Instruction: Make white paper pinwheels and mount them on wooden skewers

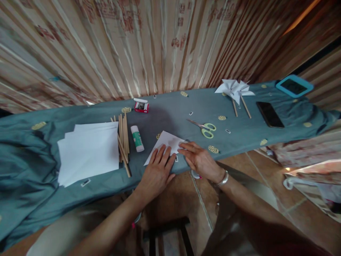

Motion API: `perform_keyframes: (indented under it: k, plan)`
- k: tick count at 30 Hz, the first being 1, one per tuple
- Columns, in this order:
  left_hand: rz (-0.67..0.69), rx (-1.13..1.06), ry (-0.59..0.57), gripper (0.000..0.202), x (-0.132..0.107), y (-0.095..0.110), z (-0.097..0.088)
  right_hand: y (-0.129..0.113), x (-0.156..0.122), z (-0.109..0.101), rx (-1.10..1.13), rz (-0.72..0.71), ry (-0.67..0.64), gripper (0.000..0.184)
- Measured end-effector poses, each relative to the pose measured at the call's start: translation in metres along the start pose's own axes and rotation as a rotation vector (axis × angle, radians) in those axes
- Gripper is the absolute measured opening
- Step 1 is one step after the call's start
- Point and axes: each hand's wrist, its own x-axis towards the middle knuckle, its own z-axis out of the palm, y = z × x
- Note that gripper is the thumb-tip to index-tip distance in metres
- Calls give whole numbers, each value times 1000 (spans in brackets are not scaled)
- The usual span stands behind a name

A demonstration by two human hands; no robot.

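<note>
1. The left hand (157, 172) lies open and flat, palm down, on the near part of a small folded white paper sheet (167, 141).
2. The right hand (199, 160), with a silver bangle (223, 179) at the wrist, presses its outstretched fingers on that sheet's right edge and grips nothing.
3. The sheet rests at the near edge of a long table under a grey-blue cloth (239, 117).
4. To the left lie a white glue stick with a green label (137, 138), a bundle of thin wooden sticks (123, 137) and a stack of white paper sheets (89, 151).
5. Green-handled scissors (204, 128) lie to the right, beyond the right hand.
6. Farther back sit a small red box (141, 106), white paper pinwheels on wooden sticks (234, 89), a black phone (270, 114) and a blue-framed tablet (294, 85).
7. A striped beige curtain (133, 46) hangs behind.
</note>
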Motion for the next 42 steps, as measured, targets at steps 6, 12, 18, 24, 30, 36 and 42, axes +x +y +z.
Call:
perform_keyframes:
  k: [6,12,18,24,30,36,42]
  plan:
    - [16,-3,67,47,-14,-8,-8,4,-3,2,8,-1,-10,33]
    - [-15,71,126,39,-39,-18,-22,7,-1,-1,13,-38,-29,34]
    - [-34,166,134,31,-54,-21,-29,6,-1,-1,2,-32,-36,36]
    - [-97,188,123,22,-69,-25,-44,12,-3,-8,-30,19,-43,34]
    - [-57,122,150,37,-52,-4,-35,18,-1,-7,-70,120,62,35]
    - [-53,40,62,46,-23,9,-9,18,4,-12,118,240,54,39]
    - [-15,-60,11,56,8,4,-4,38,-9,-28,686,410,-48,36]
